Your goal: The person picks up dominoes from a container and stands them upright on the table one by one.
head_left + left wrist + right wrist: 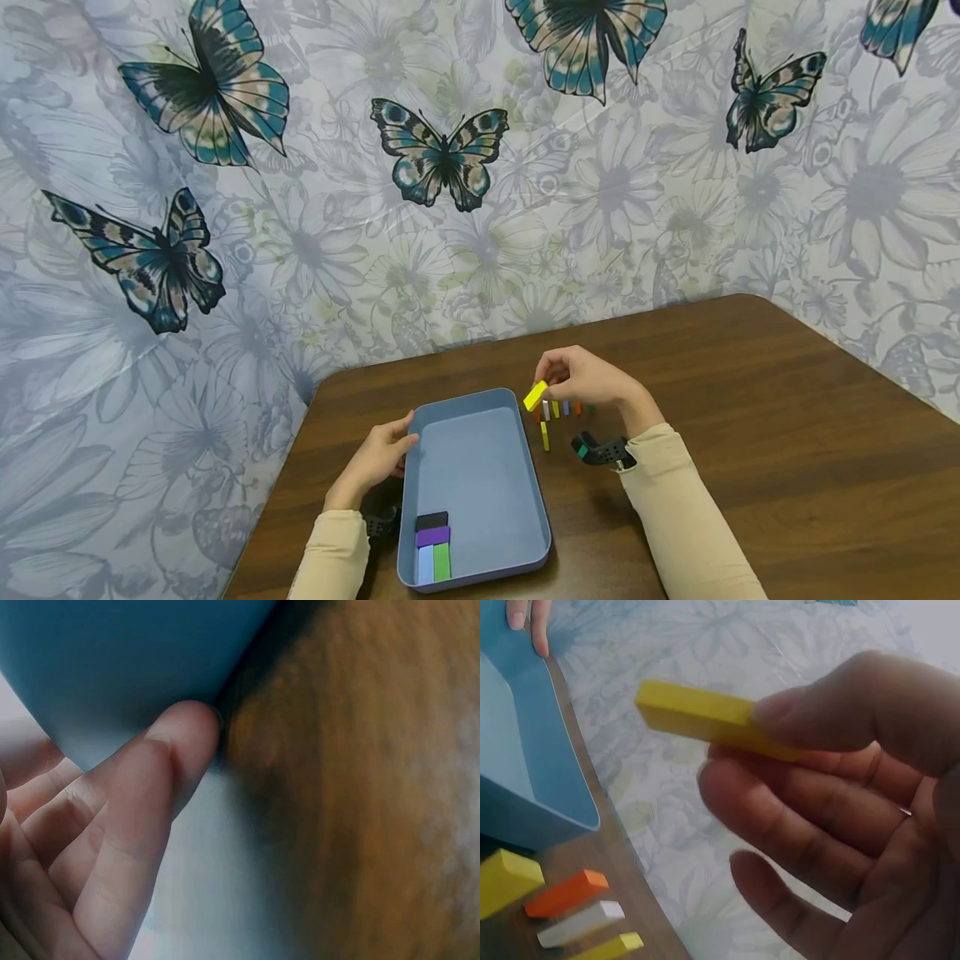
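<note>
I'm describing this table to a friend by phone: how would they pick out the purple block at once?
On the brown table stands a blue-grey tray. In its near left corner, the purple block lies crosswise between a black block, farther away, and a light blue block and green block, nearer. Its purple colour sets it apart.

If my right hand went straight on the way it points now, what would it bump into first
Your right hand, pinching a yellow rectangular block, would probably meet the right rim of the blue rectangular tray; depth is unclear, so it might pass above.
</note>
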A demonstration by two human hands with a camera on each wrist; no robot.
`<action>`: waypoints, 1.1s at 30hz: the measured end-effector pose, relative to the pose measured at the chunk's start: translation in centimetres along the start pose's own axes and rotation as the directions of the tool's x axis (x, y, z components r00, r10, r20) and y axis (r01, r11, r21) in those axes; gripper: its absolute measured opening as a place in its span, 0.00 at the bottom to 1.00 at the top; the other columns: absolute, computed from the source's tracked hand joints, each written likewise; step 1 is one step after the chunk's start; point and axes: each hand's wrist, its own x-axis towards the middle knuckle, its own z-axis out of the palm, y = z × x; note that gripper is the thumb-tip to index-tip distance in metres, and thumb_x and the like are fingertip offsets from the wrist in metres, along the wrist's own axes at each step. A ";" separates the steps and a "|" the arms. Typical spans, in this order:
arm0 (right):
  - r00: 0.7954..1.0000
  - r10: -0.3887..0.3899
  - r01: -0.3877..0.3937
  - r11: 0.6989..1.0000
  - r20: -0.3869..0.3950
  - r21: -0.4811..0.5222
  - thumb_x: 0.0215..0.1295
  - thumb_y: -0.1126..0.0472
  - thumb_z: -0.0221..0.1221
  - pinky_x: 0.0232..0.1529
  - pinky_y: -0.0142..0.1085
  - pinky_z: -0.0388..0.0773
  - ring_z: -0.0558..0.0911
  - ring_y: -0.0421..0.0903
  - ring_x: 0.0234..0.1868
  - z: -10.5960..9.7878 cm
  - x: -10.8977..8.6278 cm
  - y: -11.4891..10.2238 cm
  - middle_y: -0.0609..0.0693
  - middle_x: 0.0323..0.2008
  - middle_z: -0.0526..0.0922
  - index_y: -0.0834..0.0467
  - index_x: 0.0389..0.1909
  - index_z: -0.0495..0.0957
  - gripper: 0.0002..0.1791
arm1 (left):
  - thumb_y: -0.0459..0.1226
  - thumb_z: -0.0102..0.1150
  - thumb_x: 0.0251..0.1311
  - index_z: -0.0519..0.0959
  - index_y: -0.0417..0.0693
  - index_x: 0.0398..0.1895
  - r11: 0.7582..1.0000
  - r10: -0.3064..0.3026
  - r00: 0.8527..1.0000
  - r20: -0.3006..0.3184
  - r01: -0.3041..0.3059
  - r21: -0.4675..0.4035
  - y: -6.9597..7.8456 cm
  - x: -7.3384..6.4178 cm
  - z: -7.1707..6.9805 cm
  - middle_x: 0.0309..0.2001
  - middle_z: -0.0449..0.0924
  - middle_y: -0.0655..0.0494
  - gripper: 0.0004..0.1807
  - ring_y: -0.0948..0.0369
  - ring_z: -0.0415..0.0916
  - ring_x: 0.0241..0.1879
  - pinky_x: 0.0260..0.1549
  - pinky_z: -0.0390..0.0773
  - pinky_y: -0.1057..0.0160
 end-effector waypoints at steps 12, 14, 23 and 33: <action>0.994 0.111 -0.112 0.993 -0.013 -0.047 0.64 0.67 0.64 0.44 0.41 0.80 0.81 0.45 0.38 -0.6 -0.6 1.9 0.52 0.37 0.85 0.70 0.45 0.79 0.12 | 0.37 0.52 0.74 0.57 0.45 0.78 1.000 -0.005 1.000 -0.001 0.005 0.008 0.1 0.1 -0.1 0.25 0.71 0.53 0.32 0.59 0.74 0.23 0.30 0.85 0.56; 0.991 0.130 -0.130 0.990 -0.009 -0.048 0.63 0.67 0.65 0.44 0.42 0.81 0.81 0.45 0.38 -0.5 -0.5 2.1 0.52 0.37 0.85 0.69 0.45 0.80 0.12 | 0.38 0.52 0.74 0.57 0.45 0.78 1.000 -0.008 1.000 -0.001 0.008 0.011 0.1 0.1 -0.1 0.26 0.71 0.53 0.32 0.59 0.74 0.23 0.30 0.85 0.57; 0.983 0.181 -0.179 0.976 0.005 -0.125 0.57 0.72 0.65 0.38 0.49 0.81 0.80 0.45 0.30 0.1 -0.5 2.5 0.52 0.30 0.82 0.65 0.36 0.80 0.06 | 0.37 0.52 0.74 0.57 0.45 0.78 1.000 -0.011 1.000 0.008 0.011 0.001 0.1 0.0 -0.1 0.28 0.73 0.51 0.32 0.58 0.75 0.23 0.31 0.86 0.56; 0.974 0.218 -0.205 0.965 0.064 -0.165 0.54 0.72 0.68 0.34 0.34 0.76 0.76 0.42 0.30 1.3 0.0 3.2 0.50 0.28 0.79 0.65 0.33 0.80 0.07 | 0.37 0.52 0.74 0.57 0.46 0.78 1.000 -0.009 1.000 -0.001 0.009 0.011 0.1 -0.1 -0.1 0.30 0.74 0.50 0.32 0.58 0.73 0.23 0.30 0.85 0.56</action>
